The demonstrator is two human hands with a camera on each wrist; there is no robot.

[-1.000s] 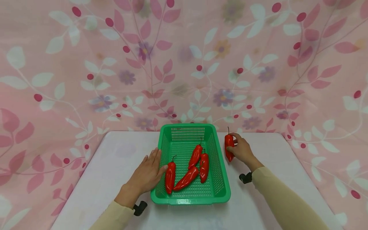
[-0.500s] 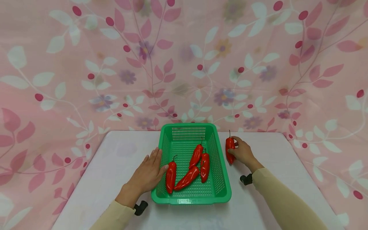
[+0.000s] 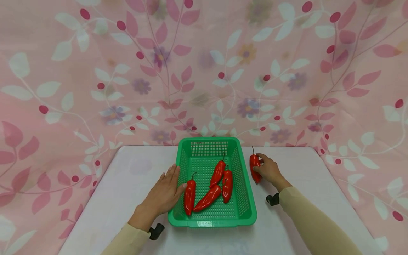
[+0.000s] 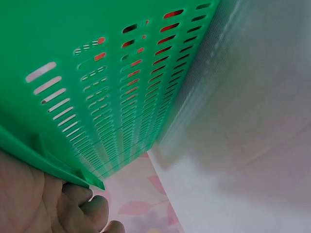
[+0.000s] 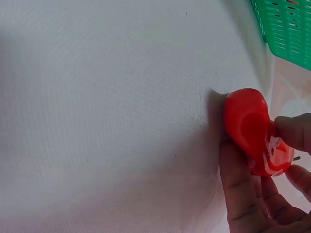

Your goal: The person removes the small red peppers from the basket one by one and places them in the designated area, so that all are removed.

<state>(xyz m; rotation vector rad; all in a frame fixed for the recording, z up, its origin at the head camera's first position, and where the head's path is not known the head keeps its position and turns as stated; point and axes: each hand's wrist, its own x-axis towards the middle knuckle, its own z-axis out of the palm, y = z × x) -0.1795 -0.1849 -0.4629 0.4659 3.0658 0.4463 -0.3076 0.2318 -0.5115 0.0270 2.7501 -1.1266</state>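
A green perforated plastic basket stands mid-table with several glossy red peppers inside, among them one long pepper by its left wall. My left hand lies along the basket's left rim, fingers straight; in the left wrist view its fingers show right under the rim. To the right of the basket, my right hand grips another red pepper, stem pointing to the back. The right wrist view has thumb and fingers around this pepper, which sits close over the white cloth.
The table wears a white cloth, its far edge just behind the basket. A pink floral curtain hangs behind it. Black wrist-worn pieces show below each hand.
The pepper in my right hand has shifted slightly toward me, down in the head view. My left hand stays at the basket's rim, and the peppers inside have not moved.
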